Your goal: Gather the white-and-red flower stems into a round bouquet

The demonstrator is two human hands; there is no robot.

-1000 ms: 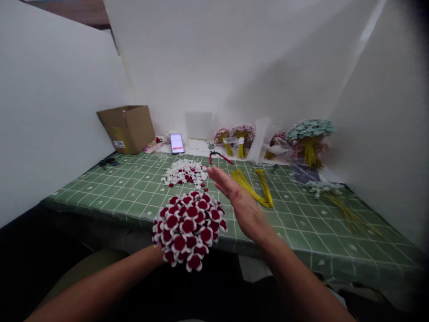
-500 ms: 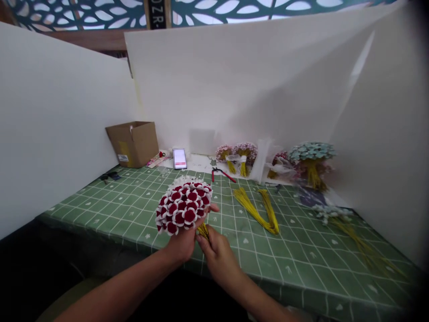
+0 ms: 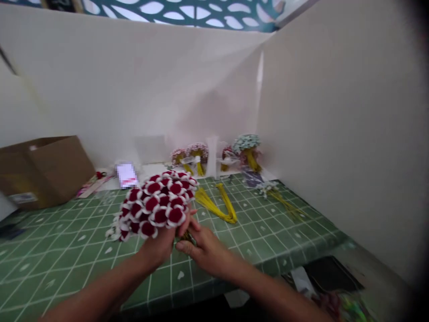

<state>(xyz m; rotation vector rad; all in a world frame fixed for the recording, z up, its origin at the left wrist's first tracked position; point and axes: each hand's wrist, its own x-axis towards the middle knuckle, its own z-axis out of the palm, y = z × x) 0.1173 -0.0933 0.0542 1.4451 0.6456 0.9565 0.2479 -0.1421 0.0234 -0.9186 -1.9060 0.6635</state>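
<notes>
A domed bouquet of dark red flowers with white edges (image 3: pixel 157 203) is held above the green checked tablecloth, its heads tilted to the left. My left hand (image 3: pixel 170 237) is closed around the stems just under the flower heads, which hide most of its fingers. Lower on the same bundle, my right hand (image 3: pixel 203 246) grips the yellow-brown stems, its thumb lying along them. Behind my hands lies a bent bundle of yellow stems (image 3: pixel 223 212) on the cloth.
A cardboard box (image 3: pixel 47 172) stands at the left, with a lit phone (image 3: pixel 126 174) beside it. Along the back wall are pink bunches (image 3: pixel 197 156) and a pale blue bunch (image 3: pixel 248 145). White sprigs (image 3: pixel 270 188) lie at the right. Dark items (image 3: pixel 331 273) sit below the table's right edge.
My view has turned to the right, so the table's right end and things below it now show. The bouquet is nearer and tilted more to the left, still in both hands.
</notes>
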